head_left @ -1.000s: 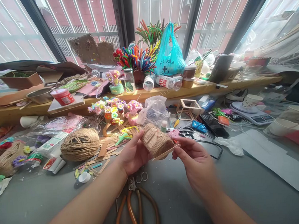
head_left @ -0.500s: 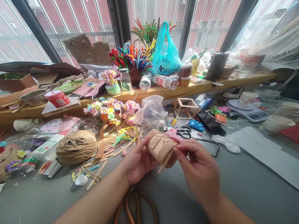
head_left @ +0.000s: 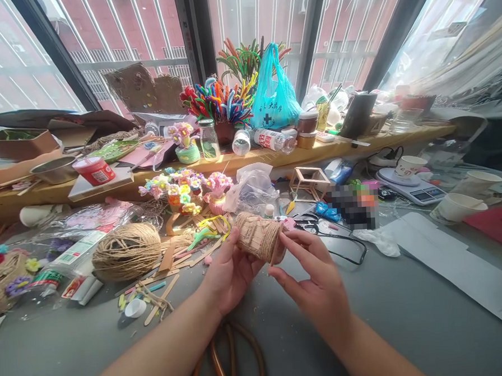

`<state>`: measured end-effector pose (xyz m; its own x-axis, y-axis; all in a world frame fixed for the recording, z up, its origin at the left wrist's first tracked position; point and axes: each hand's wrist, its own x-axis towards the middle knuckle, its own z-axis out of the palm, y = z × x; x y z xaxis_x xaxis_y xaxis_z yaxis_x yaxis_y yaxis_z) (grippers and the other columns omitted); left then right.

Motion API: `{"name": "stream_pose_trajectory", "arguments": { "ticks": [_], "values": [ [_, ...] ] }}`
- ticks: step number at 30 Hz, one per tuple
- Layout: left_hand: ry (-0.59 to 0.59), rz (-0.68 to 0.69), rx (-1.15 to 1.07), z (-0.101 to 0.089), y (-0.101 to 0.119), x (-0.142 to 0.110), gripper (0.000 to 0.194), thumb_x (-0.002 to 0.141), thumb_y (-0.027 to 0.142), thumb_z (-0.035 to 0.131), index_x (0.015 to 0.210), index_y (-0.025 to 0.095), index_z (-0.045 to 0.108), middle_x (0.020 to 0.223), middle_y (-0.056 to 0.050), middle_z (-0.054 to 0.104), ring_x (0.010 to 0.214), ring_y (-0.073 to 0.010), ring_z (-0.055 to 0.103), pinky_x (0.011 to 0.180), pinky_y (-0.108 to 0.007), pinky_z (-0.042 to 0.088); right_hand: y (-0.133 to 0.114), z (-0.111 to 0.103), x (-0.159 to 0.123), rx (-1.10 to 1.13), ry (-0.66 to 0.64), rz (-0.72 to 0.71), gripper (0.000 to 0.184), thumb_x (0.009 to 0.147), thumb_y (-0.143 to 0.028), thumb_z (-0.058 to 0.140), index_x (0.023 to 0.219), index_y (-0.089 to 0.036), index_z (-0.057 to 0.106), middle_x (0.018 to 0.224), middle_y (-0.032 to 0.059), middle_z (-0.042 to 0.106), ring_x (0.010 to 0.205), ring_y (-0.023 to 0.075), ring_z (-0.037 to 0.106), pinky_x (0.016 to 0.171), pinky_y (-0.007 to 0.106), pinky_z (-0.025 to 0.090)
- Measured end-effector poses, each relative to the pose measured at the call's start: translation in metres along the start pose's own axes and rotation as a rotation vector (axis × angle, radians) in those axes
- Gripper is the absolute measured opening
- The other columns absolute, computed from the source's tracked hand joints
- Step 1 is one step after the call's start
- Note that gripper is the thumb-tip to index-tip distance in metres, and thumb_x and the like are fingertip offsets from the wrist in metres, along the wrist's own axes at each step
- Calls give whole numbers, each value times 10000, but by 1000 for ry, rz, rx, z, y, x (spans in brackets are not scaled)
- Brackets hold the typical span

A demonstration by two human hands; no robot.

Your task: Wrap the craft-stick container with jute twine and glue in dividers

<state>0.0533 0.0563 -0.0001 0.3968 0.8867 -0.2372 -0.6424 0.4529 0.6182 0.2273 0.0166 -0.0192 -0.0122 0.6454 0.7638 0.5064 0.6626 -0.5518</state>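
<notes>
My left hand is closed around a small twine-wrapped cup, held on its side above the grey table. My right hand sits just right of the cup. Its thumb and forefinger pinch a thin wooden stick that lies upright against the cup's wrapped side. A large ball of jute twine rests on the table to the left. Below my wrists lie scissors with orange-brown handles, partly hidden by my arms.
Loose craft sticks and small paper flower pots lie behind the cup. A wooden shelf holds pipe cleaners, jars and a teal bag. Paper cups and a kitchen scale stand right.
The stick in my right hand has swung from slanting across the cup's lower edge to standing upright against its side. The cup has shifted slightly left and up.
</notes>
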Motion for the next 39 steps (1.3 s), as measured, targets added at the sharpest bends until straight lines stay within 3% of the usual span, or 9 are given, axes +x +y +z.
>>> {"name": "stream_pose_trajectory", "arguments": {
  "ticks": [9,13,17,24,28,34,39],
  "values": [
    [21,15,25,-2,0,0,550,999,551,568,1326,125,685,1340,-147,727,1276,-266,661,1126,-370,515,7,-2,3,10,-98,-70,753,882,-417,812,1560,-339,492,1195,105,632,1107,300,655,978,505,588],
    [37,31,28,-1,1,0,523,1007,523,565,1338,133,675,1339,-147,727,1274,-262,665,1136,-364,503,7,-3,4,-77,-40,-79,762,838,-381,860,1523,-347,529,1358,143,598,1235,355,607,1005,561,564],
    [30,45,34,-1,-1,1,495,1025,499,541,1354,150,662,1339,-133,729,1281,-264,661,1145,-394,499,5,-3,3,-51,-65,-82,771,833,-368,866,1515,-330,508,1501,155,555,1375,378,549,1113,607,498],
    [-1,165,68,-3,-5,0,437,1007,468,600,1324,175,672,1411,-113,690,1356,-269,606,1132,-390,505,1,-4,1,28,-17,111,815,768,-445,904,1471,-317,511,1465,141,577,1398,370,525,1160,622,441],
    [-5,262,100,-6,-5,0,427,971,451,669,1316,200,673,1353,-94,719,1322,-270,624,1128,-400,495,2,-1,-3,208,-8,263,757,788,-446,881,1448,-293,542,1512,143,545,1438,378,474,1145,600,455],
    [-7,351,179,-9,-6,0,453,931,415,727,1334,221,648,1350,-108,703,1300,-306,614,1081,-448,491,3,8,-3,615,53,622,606,839,-506,821,1352,-277,595,1451,145,606,1289,330,604,1086,527,504],
    [27,366,201,-11,-4,1,453,914,430,737,1302,210,659,1379,-121,682,1315,-318,590,1067,-433,479,-1,10,4,795,70,734,512,792,-495,874,1214,-291,669,1348,113,683,1208,297,662,1004,463,577]
  ]
}}
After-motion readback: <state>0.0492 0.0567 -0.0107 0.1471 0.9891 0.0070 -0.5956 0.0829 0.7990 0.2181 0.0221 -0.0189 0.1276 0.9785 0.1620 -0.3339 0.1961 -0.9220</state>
